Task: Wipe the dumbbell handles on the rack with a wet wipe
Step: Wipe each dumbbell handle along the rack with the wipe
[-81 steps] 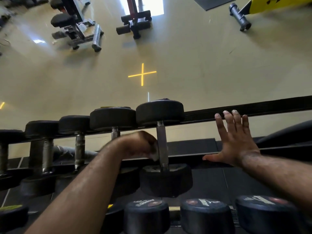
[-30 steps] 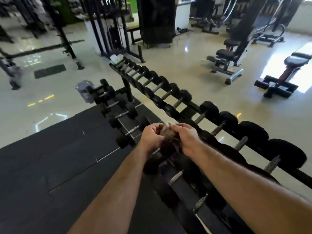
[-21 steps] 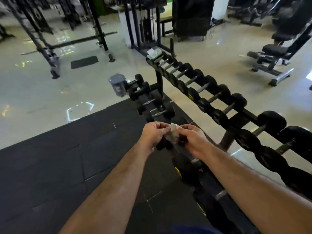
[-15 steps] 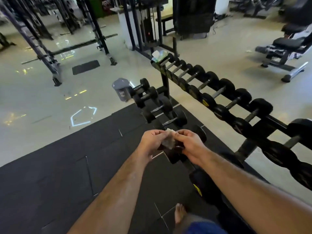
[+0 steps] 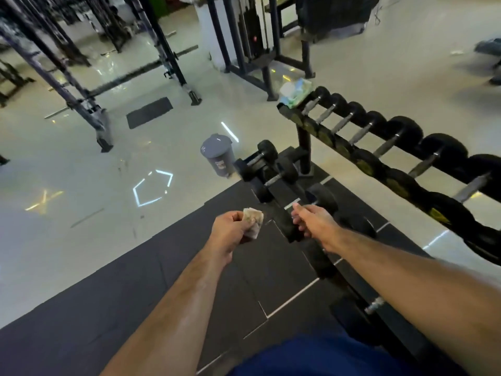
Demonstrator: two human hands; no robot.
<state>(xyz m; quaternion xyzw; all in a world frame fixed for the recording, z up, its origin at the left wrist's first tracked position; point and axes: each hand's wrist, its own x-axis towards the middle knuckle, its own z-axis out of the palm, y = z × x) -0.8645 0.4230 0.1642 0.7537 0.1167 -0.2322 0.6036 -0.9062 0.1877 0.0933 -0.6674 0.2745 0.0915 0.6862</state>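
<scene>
My left hand (image 5: 230, 229) pinches a crumpled, dirty wet wipe (image 5: 253, 218) over the black floor mat. My right hand (image 5: 311, 221) hangs beside it with loosely curled fingers and holds nothing, just above the lower row of dumbbells (image 5: 320, 198). The dumbbell rack (image 5: 303, 120) runs from the centre to the right edge, its top row of black dumbbells (image 5: 404, 134) showing steel handles. A pack of wet wipes (image 5: 295, 92) lies on the rack's far end.
A grey pedal bin (image 5: 218, 154) stands on the pale floor just past the rack's end. Squat racks (image 5: 89, 109) and a cable machine (image 5: 254, 47) stand further back. The black rubber mat (image 5: 135, 280) covers the floor under me.
Both hands held the wipe together before; now the right hand has let go and the hands are apart. The view has moved along the rack toward its far end and the bin.
</scene>
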